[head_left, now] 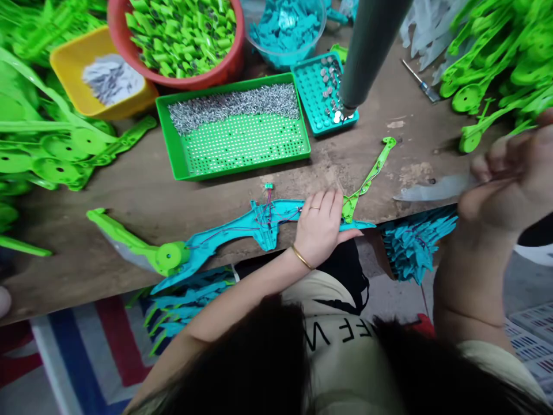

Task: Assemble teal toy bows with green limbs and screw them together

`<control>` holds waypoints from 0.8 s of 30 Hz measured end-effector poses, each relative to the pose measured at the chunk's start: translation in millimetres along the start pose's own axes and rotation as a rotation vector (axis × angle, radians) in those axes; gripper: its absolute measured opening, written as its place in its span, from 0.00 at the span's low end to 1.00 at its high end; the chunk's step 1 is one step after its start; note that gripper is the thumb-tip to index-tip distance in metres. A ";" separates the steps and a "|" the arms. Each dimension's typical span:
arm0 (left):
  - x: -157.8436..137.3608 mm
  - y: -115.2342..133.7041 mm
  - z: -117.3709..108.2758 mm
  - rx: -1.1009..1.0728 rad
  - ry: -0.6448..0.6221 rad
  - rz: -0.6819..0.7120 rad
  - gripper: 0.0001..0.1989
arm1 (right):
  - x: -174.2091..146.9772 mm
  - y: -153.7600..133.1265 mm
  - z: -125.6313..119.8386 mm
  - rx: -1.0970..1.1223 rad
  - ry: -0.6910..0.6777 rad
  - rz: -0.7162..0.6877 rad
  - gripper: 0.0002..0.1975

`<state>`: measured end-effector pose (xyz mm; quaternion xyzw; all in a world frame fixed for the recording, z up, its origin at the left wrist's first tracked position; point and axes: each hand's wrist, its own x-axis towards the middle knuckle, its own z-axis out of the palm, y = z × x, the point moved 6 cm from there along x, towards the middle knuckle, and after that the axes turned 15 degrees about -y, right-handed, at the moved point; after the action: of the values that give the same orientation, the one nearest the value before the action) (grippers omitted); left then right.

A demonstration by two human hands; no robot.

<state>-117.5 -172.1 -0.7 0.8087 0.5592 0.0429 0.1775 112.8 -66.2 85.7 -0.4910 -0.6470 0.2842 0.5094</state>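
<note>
Your left hand [317, 227] clasps the curved plastic bow [235, 227] at centre; your right hand [514, 167] curls at three o'clock, grip too blurred to tell. Shiny screws [233, 109] line the perforated tray [250, 147] toward eleven.

The left grip [319, 227] hides a stretch of the blue frame [233, 226] and the near end of the green arm [372, 176]. The right grip [521, 178] is blurred at the right edge; what its fingers hold, if anything, cannot be told, and it covers one end of the translucent blade [436, 189]. The top edge crops the red bowl [241, 55] and dark tool [372, 52]. Hair [259, 357] masks some shirt lettering [339, 334].
</note>
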 end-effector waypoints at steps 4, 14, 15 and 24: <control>1.8 -6.4 5.2 -0.055 -0.005 0.017 0.48 | -25.9 1.9 10.0 -0.048 0.127 -0.200 0.17; -0.4 -4.8 3.8 0.023 0.075 0.008 0.49 | -70.0 60.0 47.0 0.141 -0.345 0.624 0.26; -0.4 -5.2 4.9 0.028 0.075 -0.001 0.49 | -73.7 61.1 59.3 0.249 -0.429 0.712 0.26; -1.8 -3.8 7.5 0.045 0.155 -0.013 0.48 | -85.5 63.9 94.1 0.461 -0.573 0.925 0.22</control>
<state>-119.6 -174.4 -8.7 0.8030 0.5774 0.0915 0.1156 46.5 -110.0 -32.3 -0.5024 -0.3992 0.7314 0.2308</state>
